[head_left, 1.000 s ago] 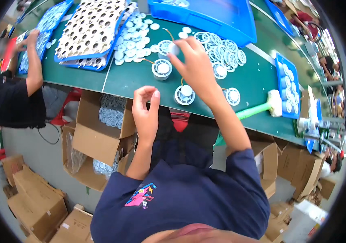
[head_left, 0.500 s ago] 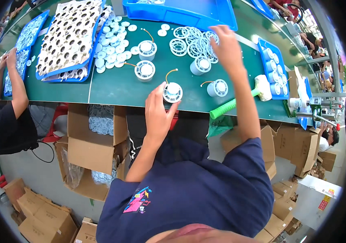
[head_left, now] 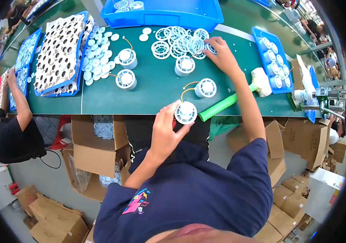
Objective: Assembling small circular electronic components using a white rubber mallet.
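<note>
My left hand (head_left: 165, 131) grips a round white motor-like unit (head_left: 186, 113) at the table's front edge, its slotted top facing up and a thin orange wire rising from it. Around the right end of a pile of pale slotted rings (head_left: 176, 42), my right hand (head_left: 224, 58) has its fingers and thumb closed on a ring (head_left: 211, 49). Similar white units stand nearby: one (head_left: 185, 65) just below the pile, a tilted one (head_left: 205, 88) with a wire beside my held unit, and two more (head_left: 126, 79) at the left.
A mallet with a green handle (head_left: 220, 107) lies right of the held unit. Small white discs (head_left: 98, 60) spread beside stacked moulded trays (head_left: 59, 50). A blue bin (head_left: 160, 18) stands behind, a blue tray of white cylinders (head_left: 255, 48) at right. A co-worker's arm (head_left: 19, 95) reaches in at left.
My right hand has come down onto the rings, its fingers closing on one. My left hand still holds the unit, now near the tilted one. The whole view has shifted.
</note>
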The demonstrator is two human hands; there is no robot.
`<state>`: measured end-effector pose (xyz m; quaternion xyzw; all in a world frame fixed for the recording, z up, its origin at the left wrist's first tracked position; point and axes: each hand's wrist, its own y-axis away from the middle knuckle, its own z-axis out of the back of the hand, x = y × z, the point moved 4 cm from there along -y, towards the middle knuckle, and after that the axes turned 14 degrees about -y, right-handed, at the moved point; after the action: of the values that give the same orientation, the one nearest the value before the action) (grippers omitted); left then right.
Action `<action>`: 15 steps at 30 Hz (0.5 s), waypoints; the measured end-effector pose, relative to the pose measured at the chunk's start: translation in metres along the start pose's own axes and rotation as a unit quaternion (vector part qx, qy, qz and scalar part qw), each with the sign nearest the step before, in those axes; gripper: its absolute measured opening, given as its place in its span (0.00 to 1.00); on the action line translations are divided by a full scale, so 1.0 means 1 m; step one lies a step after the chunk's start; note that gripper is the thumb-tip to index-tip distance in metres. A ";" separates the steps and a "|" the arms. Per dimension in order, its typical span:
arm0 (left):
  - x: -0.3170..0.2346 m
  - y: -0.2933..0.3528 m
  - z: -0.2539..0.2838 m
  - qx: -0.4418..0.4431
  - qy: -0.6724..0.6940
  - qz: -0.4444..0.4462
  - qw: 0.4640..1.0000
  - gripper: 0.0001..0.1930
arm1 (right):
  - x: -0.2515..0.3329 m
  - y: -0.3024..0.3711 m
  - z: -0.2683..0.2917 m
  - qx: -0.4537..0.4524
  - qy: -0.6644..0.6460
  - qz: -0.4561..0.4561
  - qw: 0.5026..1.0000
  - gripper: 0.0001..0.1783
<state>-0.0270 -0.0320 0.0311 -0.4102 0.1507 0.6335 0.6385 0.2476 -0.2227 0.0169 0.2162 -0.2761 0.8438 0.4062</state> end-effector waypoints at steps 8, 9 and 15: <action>0.035 -0.013 -0.002 -0.029 -0.037 0.049 0.998 0.35 | 0.020 -0.007 -0.010 -0.028 0.001 0.064 0.998 0.36; 0.034 -0.013 -0.002 -0.027 -0.038 0.047 0.998 0.35 | 0.020 -0.006 -0.018 -0.002 0.044 0.081 0.996 0.35; 0.029 -0.005 -0.006 -0.022 -0.025 0.038 0.999 0.35 | 0.026 -0.004 -0.026 0.006 0.105 0.129 0.986 0.27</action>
<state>-0.0157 -0.0157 0.0091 -0.4023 0.1365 0.6707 0.6081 0.2318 -0.1895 0.0137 0.0919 -0.2524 0.9087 0.3195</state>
